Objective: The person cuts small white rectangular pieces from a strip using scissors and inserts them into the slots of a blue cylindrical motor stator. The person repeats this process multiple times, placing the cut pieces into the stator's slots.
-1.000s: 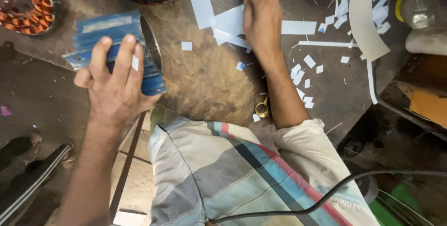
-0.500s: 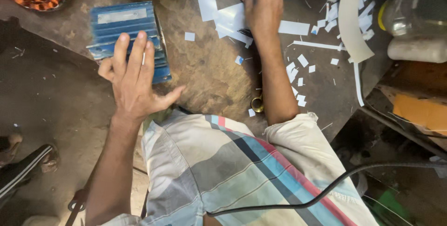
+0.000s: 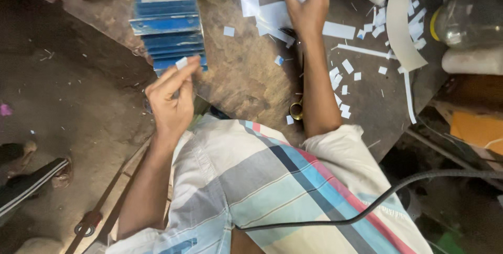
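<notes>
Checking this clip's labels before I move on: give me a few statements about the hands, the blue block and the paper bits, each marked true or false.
1. The left hand pinches a small white paper piece at its fingertips. True.
2. The blue ridged block lies on the floor. False: it sits on the worn table.
3. The right hand rests among white paper sheets at the table's far side. True.
4. The left hand lies flat on the blue block. False: it is raised at the block's near end.
5. The table holds only one paper scrap. False: many white scraps are scattered.

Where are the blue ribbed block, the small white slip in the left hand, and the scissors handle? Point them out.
blue ribbed block [image 3: 166,26], head view, top face.
small white slip [image 3: 181,63], head view, its middle.
scissors handle [image 3: 296,110], head view, brass-coloured loop.
</notes>
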`<state>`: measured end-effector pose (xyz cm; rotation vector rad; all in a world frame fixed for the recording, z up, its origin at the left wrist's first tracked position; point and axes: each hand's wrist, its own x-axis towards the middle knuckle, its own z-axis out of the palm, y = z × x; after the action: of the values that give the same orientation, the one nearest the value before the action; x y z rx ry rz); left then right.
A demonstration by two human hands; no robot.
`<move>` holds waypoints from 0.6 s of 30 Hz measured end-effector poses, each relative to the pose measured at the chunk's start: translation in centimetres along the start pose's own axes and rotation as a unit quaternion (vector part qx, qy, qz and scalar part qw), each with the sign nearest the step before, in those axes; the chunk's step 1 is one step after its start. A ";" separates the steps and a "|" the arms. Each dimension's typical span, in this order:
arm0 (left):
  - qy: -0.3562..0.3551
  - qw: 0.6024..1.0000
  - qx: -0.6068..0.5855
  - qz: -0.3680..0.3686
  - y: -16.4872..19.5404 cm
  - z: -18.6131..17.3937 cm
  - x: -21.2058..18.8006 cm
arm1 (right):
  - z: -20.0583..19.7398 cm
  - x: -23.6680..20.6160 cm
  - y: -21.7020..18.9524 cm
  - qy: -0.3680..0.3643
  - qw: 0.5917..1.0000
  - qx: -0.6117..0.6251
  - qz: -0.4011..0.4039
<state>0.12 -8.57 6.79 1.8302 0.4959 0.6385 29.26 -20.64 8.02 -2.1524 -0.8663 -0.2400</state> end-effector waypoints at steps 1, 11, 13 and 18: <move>-0.005 1.000 -0.009 -0.015 0.5 -0.1 -0.1 | -0.1 -0.6 0.0 -0.036 0.984 0.154 0.080; -0.130 0.963 -0.196 -0.135 2.4 2.9 -0.6 | -2.2 -13.4 -4.8 -0.234 0.805 0.484 0.250; -0.124 0.942 -0.236 -0.204 2.1 3.6 -0.9 | -2.5 -13.6 -5.3 -0.254 0.811 0.473 0.234; -0.010 0.920 -0.338 -0.196 1.6 4.5 -1.4 | -2.7 -13.9 -7.4 -0.244 0.711 0.600 0.271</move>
<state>2.00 -13.17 6.80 1.0419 0.5263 0.4353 14.31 -26.24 8.33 -1.0627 -0.3651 0.9940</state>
